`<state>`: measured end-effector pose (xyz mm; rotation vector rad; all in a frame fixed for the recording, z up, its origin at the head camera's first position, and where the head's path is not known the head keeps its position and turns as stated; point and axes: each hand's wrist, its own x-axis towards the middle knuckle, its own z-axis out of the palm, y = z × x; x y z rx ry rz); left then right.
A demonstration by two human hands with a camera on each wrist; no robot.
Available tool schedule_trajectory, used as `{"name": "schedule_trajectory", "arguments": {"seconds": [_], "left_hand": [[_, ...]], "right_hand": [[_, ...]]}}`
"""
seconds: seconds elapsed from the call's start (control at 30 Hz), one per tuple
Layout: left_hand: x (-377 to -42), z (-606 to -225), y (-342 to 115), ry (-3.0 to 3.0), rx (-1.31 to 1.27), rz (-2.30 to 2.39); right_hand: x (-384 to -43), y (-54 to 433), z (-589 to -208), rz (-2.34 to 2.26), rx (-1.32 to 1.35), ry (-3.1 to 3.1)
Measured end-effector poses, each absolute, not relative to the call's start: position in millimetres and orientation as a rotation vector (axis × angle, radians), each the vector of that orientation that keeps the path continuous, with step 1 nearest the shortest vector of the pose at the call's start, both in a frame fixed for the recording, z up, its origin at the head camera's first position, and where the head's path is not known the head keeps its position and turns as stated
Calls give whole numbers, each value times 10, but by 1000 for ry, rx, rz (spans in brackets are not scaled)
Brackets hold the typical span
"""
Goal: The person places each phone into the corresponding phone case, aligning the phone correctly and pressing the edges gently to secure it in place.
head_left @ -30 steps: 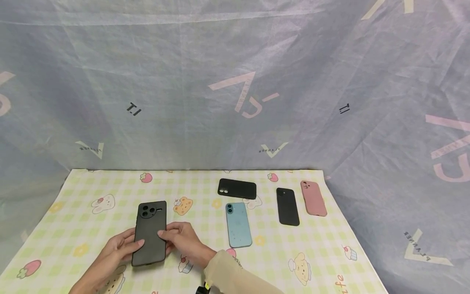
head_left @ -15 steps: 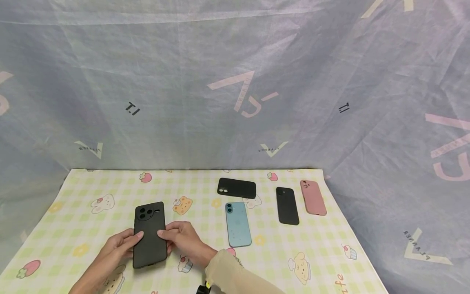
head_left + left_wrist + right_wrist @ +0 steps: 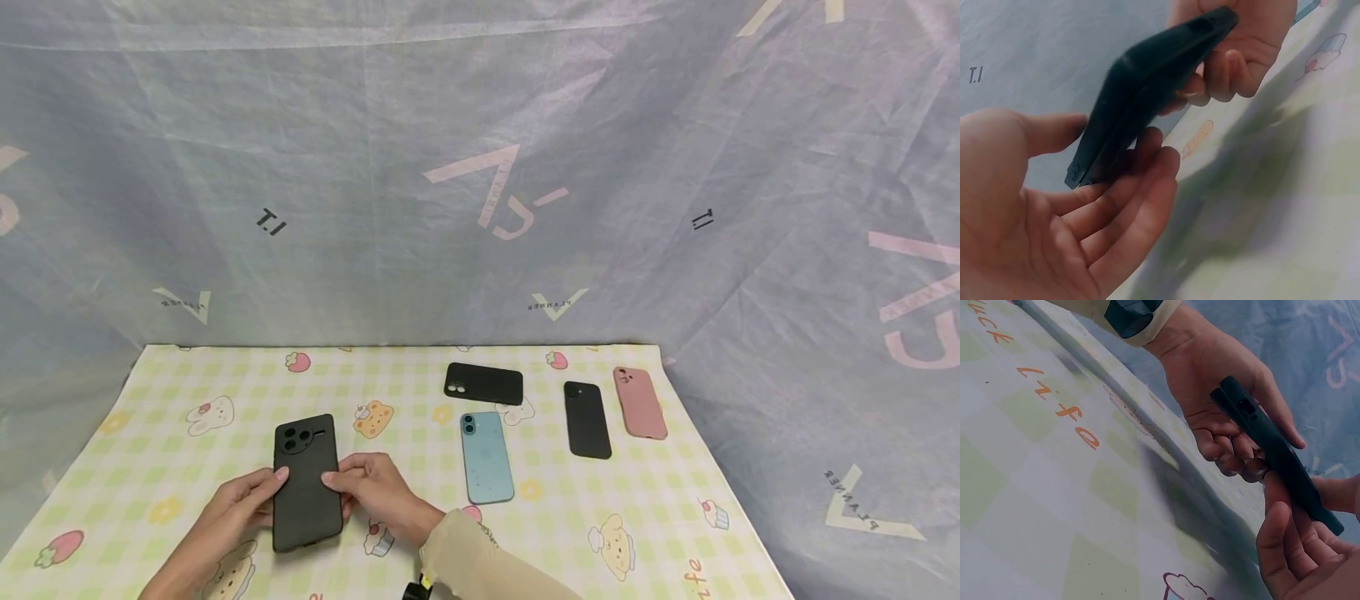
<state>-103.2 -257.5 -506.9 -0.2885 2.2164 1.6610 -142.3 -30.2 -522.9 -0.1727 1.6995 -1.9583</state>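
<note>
Both hands hold a phone in a black case [image 3: 307,496] over the left half of the table, its camera side facing up. The left hand [image 3: 234,510] grips the left edge, thumb on the back and fingers curled beneath. On the opposite edge, the right hand [image 3: 381,493] pinches with its thumb on top, its other fingers folded under. A seam runs along the side of the cased phone [image 3: 1125,100] in the left wrist view. The right wrist view shows a port opening in the end of the cased phone [image 3: 1279,450]. Its screen side is hidden in the head view.
A light-blue phone [image 3: 489,467] lies right of the hands, with a black phone case [image 3: 491,386] behind it. Farther right are a dark phone [image 3: 588,427] and a pink phone case [image 3: 643,408]. A grey printed curtain [image 3: 420,183] hangs behind the checked tablecloth [image 3: 165,467].
The cased phone has turned slightly, its top shifting left and its bottom a little right and nearer. Both hands keep their hold, and the other things have stayed put.
</note>
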Motion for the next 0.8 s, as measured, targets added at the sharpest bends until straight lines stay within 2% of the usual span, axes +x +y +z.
{"name": "schedule_trajectory", "arguments": {"seconds": [0.57,0.8], "left_hand": [[-1124,-5006,-2790,2331,-419,1519],[-1055,-5044,-2807,2316,-277,1544]], "right_hand": [[-1402,-205,-5228,-1660,-355,1716],[-1420,-173,-5225,-1605,-443,1675]]}}
